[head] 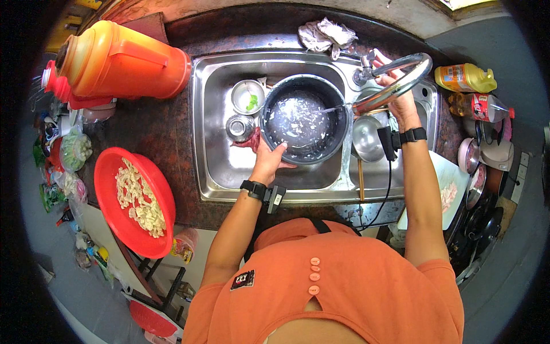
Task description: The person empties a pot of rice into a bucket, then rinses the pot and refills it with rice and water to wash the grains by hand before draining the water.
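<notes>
My left hand (270, 162) grips the near left rim of a dark round pot (304, 159) over the left basin of the steel sink (270, 194). Whitish bits and liquid lie in the pot. A thin stream of water runs into it from the curved metal faucet (386, 92). My right hand (393, 88) is raised at the faucet, partly behind its spout, near the tap handle (366, 60); whether it grips anything is unclear. Beside the pot are a small bowl (240, 99) with a green leaf, an upturned glass (240, 127) and a dark red item (247, 144).
A red basin (101, 193) of cauliflower pieces and an orange thermos (129, 64) stand left. The right sink basin holds a metal bowl (368, 137) and chopsticks (361, 180). Farther right are a cutting board (434, 172) with pale meat, a yellow bottle (466, 78) and a soda bottle (481, 107).
</notes>
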`<state>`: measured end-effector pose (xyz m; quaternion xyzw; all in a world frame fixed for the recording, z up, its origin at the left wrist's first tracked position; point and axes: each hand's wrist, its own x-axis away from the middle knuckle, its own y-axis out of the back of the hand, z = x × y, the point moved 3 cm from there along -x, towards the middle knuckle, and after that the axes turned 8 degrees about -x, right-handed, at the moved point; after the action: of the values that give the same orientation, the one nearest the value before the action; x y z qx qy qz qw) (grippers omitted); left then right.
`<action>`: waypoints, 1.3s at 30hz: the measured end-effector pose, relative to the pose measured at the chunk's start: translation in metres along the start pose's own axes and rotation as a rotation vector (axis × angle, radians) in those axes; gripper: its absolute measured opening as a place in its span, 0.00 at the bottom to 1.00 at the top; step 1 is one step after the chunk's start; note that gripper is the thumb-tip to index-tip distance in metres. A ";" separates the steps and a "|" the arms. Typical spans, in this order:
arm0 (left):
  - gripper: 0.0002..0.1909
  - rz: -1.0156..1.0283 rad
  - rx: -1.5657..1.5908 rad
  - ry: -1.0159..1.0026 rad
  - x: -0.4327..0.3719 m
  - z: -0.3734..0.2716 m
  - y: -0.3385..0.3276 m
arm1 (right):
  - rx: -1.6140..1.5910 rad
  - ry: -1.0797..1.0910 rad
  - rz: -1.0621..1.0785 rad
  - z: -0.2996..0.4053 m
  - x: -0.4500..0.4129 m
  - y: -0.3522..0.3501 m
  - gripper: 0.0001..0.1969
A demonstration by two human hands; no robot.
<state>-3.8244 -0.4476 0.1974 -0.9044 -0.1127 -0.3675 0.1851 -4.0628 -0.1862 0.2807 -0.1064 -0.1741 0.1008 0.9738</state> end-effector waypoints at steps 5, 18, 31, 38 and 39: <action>0.34 -0.114 0.022 0.058 -0.009 0.007 0.012 | 0.615 0.152 -0.185 -0.011 0.024 0.006 0.09; 0.25 -0.086 0.334 -0.120 0.057 -0.069 0.057 | 0.550 0.059 -0.058 -0.038 0.158 -0.028 0.05; 0.29 -0.188 0.153 -0.129 0.110 -0.039 0.042 | 0.799 0.628 -0.054 0.024 0.244 -0.112 0.02; 0.46 -0.301 -0.076 -0.475 0.147 -0.032 0.041 | 0.509 0.226 0.187 -0.048 0.204 -0.158 0.10; 0.46 -0.303 -0.079 -0.478 0.152 -0.032 0.043 | 0.585 0.238 0.193 -0.058 0.195 -0.163 0.11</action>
<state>-3.7231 -0.4895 0.3153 -0.9448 -0.2726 -0.1715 0.0608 -3.8371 -0.3067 0.3288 0.1508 -0.0117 0.2250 0.9625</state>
